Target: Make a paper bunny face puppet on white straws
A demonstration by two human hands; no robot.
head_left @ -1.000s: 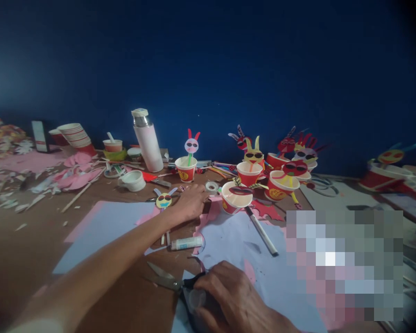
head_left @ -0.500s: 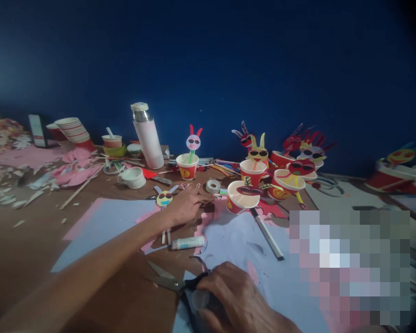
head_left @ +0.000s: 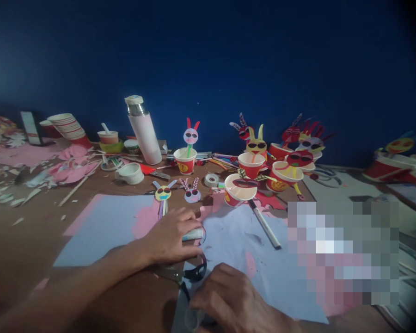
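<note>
My left hand (head_left: 173,236) is closed around a white glue stick (head_left: 192,234) on the table, fingers above it and thumb below. My right hand (head_left: 235,298) is curled at the front over white paper, holding a small translucent round piece (head_left: 192,319), partly out of frame. Black-handled scissors (head_left: 195,273) lie between my hands, their blades partly under my left wrist. Beyond my left hand are a yellow paper face with sunglasses (head_left: 163,193) on striped strips and a lilac paper face with patterned ears (head_left: 192,195).
White sheets (head_left: 107,226) lie over pink paper. A black-and-white marker (head_left: 265,225) rests by red paper cups (head_left: 239,189) with paper faces. Behind stand a tape roll (head_left: 211,180), a white mug (head_left: 131,173), a flask (head_left: 145,136) and stacked cups (head_left: 67,127). Paper scraps litter the left.
My left hand has come back from the paper faces to the glue stick, uncovering the lilac face. My right hand has shifted slightly down, and the scissors' handle shows more.
</note>
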